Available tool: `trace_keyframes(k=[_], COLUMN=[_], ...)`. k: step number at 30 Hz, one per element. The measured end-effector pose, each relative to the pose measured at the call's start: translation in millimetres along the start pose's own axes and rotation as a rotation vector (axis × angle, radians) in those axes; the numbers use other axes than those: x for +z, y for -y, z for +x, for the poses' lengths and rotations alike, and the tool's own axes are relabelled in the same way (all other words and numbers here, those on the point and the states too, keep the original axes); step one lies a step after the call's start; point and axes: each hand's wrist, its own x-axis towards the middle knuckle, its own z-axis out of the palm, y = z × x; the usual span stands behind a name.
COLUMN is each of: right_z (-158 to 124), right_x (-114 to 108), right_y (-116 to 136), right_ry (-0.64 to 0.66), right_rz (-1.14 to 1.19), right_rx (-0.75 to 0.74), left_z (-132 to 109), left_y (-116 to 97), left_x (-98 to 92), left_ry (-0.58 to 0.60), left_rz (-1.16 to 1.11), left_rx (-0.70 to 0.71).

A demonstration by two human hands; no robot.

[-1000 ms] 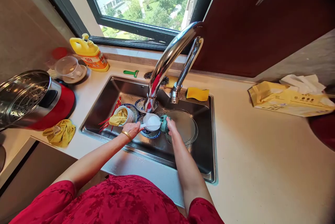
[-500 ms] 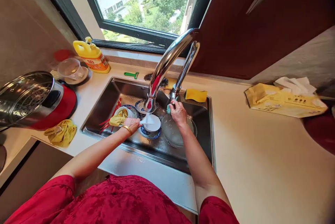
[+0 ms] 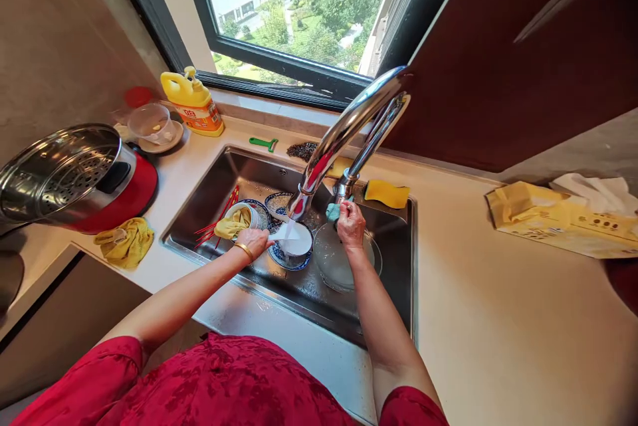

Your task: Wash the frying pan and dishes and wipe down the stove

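Note:
My left hand (image 3: pixel 253 244) is closed on the handle of a white spoon (image 3: pixel 286 232), held under the tap spout (image 3: pixel 300 203), with water running down. Below the spoon is a white bowl (image 3: pixel 299 242) on a blue-patterned plate (image 3: pixel 292 261). My right hand (image 3: pixel 351 223) is closed at the tap base, with a teal cloth (image 3: pixel 333 213) at its fingers. Beneath it a round glass-like lid or dish (image 3: pixel 339 260) lies in the sink. Left of my left hand, a yellow cloth (image 3: pixel 234 223) hangs over stacked bowls, beside red chopsticks (image 3: pixel 230 203).
A red and steel steamer pot (image 3: pixel 124 193) and a crumpled yellow cloth (image 3: pixel 124 243) stand left. Behind the sink are a detergent bottle (image 3: pixel 194 107), green peeler (image 3: pixel 264 143), dark scourer (image 3: pixel 302 150) and yellow sponge (image 3: pixel 387 194). A tissue pack (image 3: pixel 558 216) lies right.
The view has shifted, so the scene sits further right. Water now runs from the spout over the spoon. My right hand has turned slightly, and more of the teal cloth shows.

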Motion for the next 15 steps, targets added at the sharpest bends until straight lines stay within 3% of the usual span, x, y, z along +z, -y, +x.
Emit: trace_keyframes(k=[10,15], right_z=[-1.5,-52.9], right_x=[-4.3,11.8], right_y=[-4.0,13.2], right_ry=[-0.014,0.240], right_rz=[0.052,0.026], right_rx=[0.098,0.376], left_z=[-0.9,-0.4], left_y=[-4.1,-12.8], left_x=[9.6,11.6], left_ry=[-0.022,-0.020], left_rz=[0.094,0.110], left_rx=[0.030,0.044])
